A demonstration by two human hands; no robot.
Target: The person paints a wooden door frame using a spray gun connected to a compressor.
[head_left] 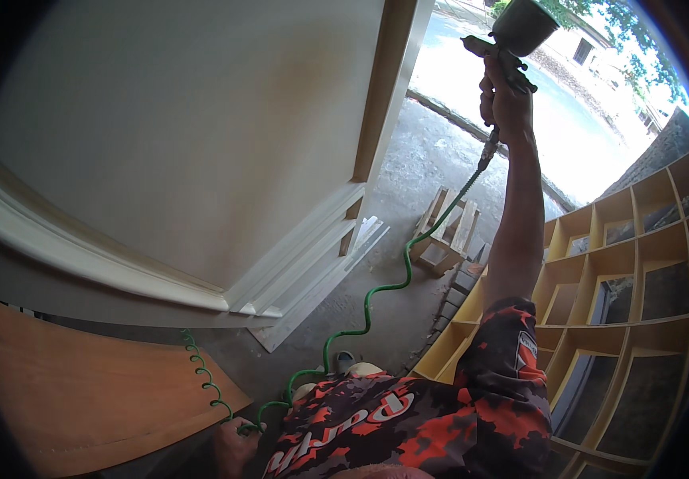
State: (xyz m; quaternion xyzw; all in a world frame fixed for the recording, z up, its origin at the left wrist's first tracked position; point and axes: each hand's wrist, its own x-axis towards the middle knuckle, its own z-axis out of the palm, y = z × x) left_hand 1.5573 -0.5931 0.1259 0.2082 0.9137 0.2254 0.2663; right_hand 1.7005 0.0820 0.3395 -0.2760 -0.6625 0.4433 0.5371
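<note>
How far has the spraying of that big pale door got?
Done: the tall cream panelled door looks evenly pale on its face. In hand: the right hand holds up a dark spray gun fed by a coiled green air hose, which the left hand grips low. Left: the door's bare wooden edge, seemingly unsprayed.

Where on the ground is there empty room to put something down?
The bare concrete floor lies open between the pale door panel and the small wooden stool. Nearer the feet it is crowded: the green coiled hose snakes across, held low by the left hand. The yellow shelf unit fills the right side. The right hand holds the spray gun high.
</note>
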